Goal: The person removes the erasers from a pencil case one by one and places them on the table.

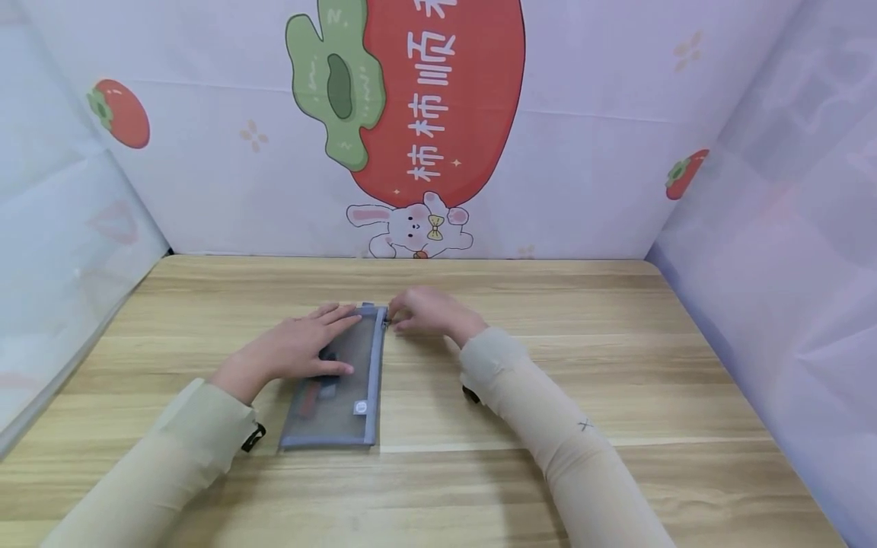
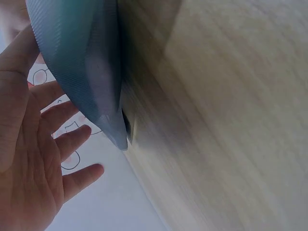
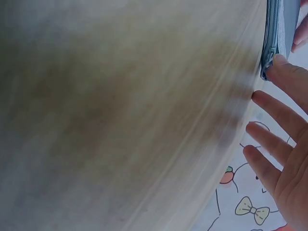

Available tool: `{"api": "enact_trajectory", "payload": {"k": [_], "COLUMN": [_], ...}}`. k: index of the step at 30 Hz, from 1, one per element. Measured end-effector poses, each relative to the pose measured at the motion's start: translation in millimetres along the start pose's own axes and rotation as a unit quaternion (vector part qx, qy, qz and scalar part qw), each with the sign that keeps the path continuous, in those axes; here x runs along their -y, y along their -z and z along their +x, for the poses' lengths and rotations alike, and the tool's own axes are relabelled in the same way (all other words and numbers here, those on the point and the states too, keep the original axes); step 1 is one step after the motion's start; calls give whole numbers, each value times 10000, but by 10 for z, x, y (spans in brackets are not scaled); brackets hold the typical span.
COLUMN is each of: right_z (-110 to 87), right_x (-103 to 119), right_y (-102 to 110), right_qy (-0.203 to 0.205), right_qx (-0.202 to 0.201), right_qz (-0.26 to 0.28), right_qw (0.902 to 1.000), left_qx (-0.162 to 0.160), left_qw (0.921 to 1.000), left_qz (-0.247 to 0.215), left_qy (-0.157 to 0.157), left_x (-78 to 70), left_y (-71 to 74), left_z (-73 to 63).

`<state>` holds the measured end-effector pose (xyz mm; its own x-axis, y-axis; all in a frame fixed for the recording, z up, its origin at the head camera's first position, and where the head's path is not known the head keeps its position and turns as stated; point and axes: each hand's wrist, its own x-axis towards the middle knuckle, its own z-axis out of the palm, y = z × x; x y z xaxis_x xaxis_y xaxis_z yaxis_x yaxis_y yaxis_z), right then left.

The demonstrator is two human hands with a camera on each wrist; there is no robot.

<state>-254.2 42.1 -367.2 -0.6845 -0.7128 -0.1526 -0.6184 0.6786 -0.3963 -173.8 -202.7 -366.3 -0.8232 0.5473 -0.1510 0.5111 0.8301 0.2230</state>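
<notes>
Plainly, sleeves (image 1: 548,426): both reach in from the near side; a dragging cuff could turn the mesh pouch (image 1: 346,392) askew.
Desk (image 1: 438,495): carries the pouch, which lies left of centre with its zipper (image 1: 377,361) along the right edge; thin and soft, it would likely buckle under a sideways pull.
Reddish item (image 1: 310,397) and dark item (image 1: 330,355): dim through the mesh; pushed against the zipper, they could jam it.
Left grip (image 1: 294,346): fingers spread over the pouch, pinching nothing; too light a press could let the pouch slide, too heavy could pucker the zipper line.
Zipper pull (image 3: 271,55): near the far right corner; a slanted tug could catch fabric in the teeth.
Right grip (image 1: 432,310): thumb and finger appear to pinch the pull, other fingers apart from it; so small a hold could slip off.
</notes>
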Motion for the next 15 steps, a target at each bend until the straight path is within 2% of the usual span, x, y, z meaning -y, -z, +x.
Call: {"api": "enact_trajectory", "payload": {"k": [6,15], "right_z": [53,107], "right_x": [12,20], "right_y": [-4,-41], "right_qy": [-84,-86], "right_qx": [210,175], "right_qz": [-74,-80], "right_qw": [9997,9998], "left_qx": [334,532], "left_qw": [9981,9967], "left_qz": [-515,-596], "left_qy": [73,116], "left_x": [55,51], "left_y": [-26,-26], "left_z": [34,55]}}
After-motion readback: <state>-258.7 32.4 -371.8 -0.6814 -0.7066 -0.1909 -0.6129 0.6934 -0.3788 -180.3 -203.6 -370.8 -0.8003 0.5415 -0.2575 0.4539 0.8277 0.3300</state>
